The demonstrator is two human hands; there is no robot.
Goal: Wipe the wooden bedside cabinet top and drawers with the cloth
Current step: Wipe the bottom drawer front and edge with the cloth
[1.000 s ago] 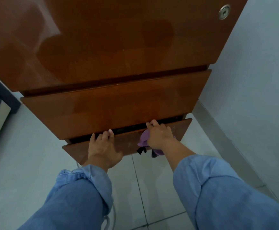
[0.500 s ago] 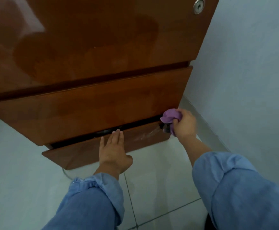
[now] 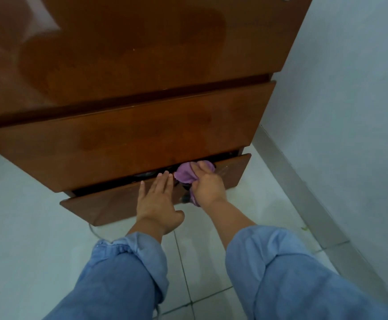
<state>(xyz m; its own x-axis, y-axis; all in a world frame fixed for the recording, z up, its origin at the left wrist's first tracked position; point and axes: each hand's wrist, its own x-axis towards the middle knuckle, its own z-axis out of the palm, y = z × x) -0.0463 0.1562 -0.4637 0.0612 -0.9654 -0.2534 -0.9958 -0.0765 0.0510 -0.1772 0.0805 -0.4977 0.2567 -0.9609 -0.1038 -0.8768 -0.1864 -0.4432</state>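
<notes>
I see a pale tiled floor [image 3: 38, 250] with thin dark grout lines running under me. A plain pale wall [image 3: 354, 112] rises on the right, with a grey skirting strip [image 3: 304, 197] along its foot. Soft, even light falls on all of it, without hard shadows.

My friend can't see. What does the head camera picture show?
A right hand rubs a purple cloth along the top edge of a wooden cabinet's slightly open bottom drawer, while the left hand rests flat on it.
</notes>
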